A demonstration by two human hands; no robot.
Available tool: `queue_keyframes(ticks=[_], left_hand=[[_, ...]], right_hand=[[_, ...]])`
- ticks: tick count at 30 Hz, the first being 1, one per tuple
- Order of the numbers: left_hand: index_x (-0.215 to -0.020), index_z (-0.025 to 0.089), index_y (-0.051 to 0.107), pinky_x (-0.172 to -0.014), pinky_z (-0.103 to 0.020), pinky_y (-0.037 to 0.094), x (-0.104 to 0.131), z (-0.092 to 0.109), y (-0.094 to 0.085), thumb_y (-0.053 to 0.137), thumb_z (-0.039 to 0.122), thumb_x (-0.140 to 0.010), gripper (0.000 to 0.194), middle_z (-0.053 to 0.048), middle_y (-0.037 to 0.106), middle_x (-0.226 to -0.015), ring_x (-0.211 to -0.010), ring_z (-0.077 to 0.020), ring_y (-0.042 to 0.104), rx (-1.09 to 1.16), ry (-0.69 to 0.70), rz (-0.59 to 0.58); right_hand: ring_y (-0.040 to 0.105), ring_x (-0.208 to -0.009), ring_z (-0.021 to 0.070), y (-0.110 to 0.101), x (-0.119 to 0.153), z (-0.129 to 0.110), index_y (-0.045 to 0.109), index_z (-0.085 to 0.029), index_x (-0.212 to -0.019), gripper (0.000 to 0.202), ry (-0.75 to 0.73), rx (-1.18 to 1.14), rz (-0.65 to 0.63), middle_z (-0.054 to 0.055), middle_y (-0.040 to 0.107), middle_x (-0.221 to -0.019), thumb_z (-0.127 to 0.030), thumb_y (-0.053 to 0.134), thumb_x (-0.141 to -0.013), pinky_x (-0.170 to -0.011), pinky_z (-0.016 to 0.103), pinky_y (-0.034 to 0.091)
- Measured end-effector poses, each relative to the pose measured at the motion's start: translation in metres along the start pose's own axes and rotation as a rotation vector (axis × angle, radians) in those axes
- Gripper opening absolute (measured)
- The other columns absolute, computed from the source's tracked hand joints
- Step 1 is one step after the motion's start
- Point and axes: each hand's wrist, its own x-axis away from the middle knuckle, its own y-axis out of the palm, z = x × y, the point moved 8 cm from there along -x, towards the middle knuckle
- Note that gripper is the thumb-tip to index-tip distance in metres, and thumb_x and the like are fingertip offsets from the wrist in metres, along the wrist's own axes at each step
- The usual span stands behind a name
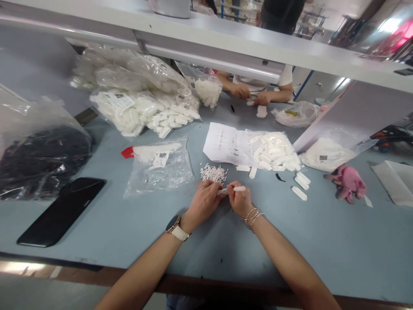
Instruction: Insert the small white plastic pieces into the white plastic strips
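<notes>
- L hand (206,201): fingertips pinching the L end of a narrow white strip (222,191), w/ dark marks along its face.
- R hand (239,201): curled closed, up against the strip's R end; a white rounded end (239,188) pokes out past its knuckles (same pc. or a separate tool, can't tell).
- Strip location: in the gap btwn the hands, approx. in front of the wearer's middle, both hands equally close.
- Long axis: runs L-R, across the line of the forearms, R side tipped slightly away from the wearer. The rounded end points R, nearly in line w/ it.
- Pile of small white pcs. (213,173): on the table (274,267), just beyond the L hand's fingers, so L is nearer than R; pcs. lie every which way, no common axis.
- Loose white covers (299,193): well off to the R, R hand nearer; long axis slants away-left to near-right.
</notes>
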Motion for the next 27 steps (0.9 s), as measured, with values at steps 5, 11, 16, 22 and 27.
queue_keyframes(ticks=[5,11,16,22,27], left_hand=[[-0.086,0.019,0.048,-0.073,-0.034,0.049,-0.001,0.001,-0.001,0.065,0.015,-0.078,0.019,-0.003,0.062,-0.081,-0.084,-0.0225,0.057,0.004,-0.011,-0.007],[-0.087,0.019,0.049,-0.072,-0.035,0.049,-0.002,0.001,-0.002,0.064,0.014,-0.078,0.018,-0.003,0.062,-0.079,-0.083,-0.0223,0.057,0.0,-0.023,-0.024],[-0.087,0.019,0.049,-0.073,-0.035,0.049,-0.001,0.0,-0.002,0.065,0.014,-0.077,0.019,-0.003,0.062,-0.08,-0.083,-0.0223,0.057,-0.003,-0.02,-0.014],[-0.087,0.019,0.049,-0.072,-0.035,0.05,-0.001,0.001,-0.003,0.067,0.013,-0.075,0.022,-0.004,0.062,-0.078,-0.082,-0.0231,0.057,-0.004,-0.009,-0.001],[-0.085,0.019,0.049,-0.073,-0.035,0.05,-0.001,0.001,-0.002,0.065,0.015,-0.077,0.018,-0.004,0.062,-0.078,-0.081,-0.0228,0.057,0.002,-0.008,-0.001]], right_hand=[[0.053,-0.048,0.0131,-0.009,0.006,0.007,0.055,-0.017,-0.073,0.046,0.05,-0.034,0.104,0.003,0.058,-0.055,-0.035,0.02,-0.099,-0.05,0.024,0.037],[0.053,-0.047,0.0141,-0.011,0.007,0.012,0.053,-0.019,-0.072,0.046,0.107,-0.073,0.131,0.003,0.057,-0.053,-0.036,0.02,-0.098,-0.048,0.025,0.038],[0.052,-0.046,0.0142,-0.009,0.004,0.01,0.054,-0.019,-0.071,0.047,0.097,-0.052,0.109,0.002,0.057,-0.051,-0.037,0.02,-0.099,-0.048,0.025,0.037],[0.052,-0.047,0.0144,-0.008,0.002,0.007,0.055,-0.018,-0.071,0.049,0.068,0.002,0.101,0.004,0.059,-0.055,-0.036,0.019,-0.099,-0.048,0.026,0.035],[0.052,-0.049,0.014,-0.001,0.001,0.003,0.056,-0.017,-0.073,0.046,0.033,0.002,0.028,0.003,0.058,-0.055,-0.034,0.022,-0.099,-0.05,0.025,0.035]])
